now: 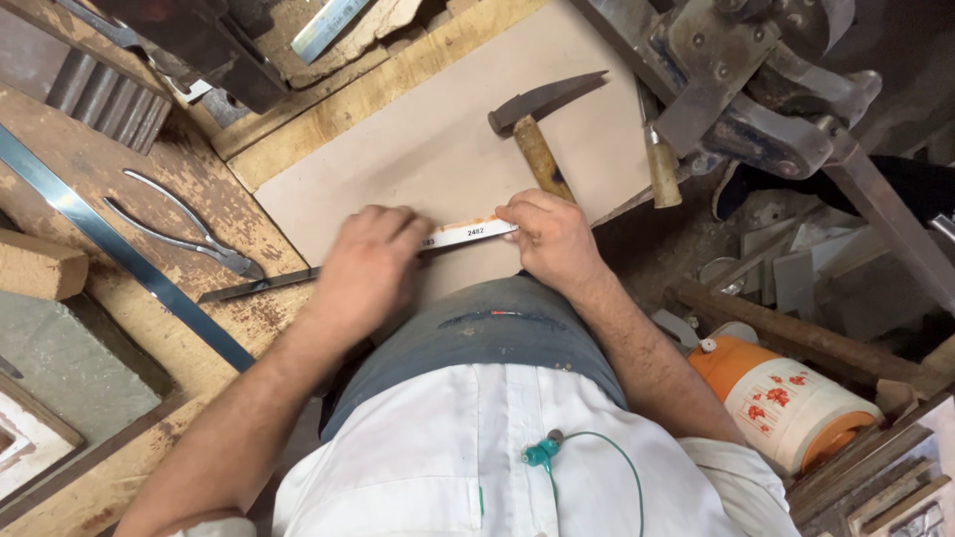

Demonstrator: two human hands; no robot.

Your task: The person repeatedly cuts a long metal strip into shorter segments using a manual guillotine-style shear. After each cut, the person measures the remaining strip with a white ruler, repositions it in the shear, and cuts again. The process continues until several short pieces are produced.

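My left hand [368, 268] presses flat on a long metal ruler [466, 233] that lies across the near edge of a beige board [438, 149]. My right hand [550, 235] pinches the ruler's right end with its fingertips. The ruler's dark left part sticks out past my left hand. A hammer [537, 129] with a wooden handle lies on the board just beyond my right hand.
Metal pliers [189, 234] and a long steel strip [109, 244] lie on the worn wooden bench at left. A wooden-handled tool [660, 164] and a heavy metal machine [756, 89] sit at upper right. An orange-and-white jug [781, 398] stands on the floor at right.
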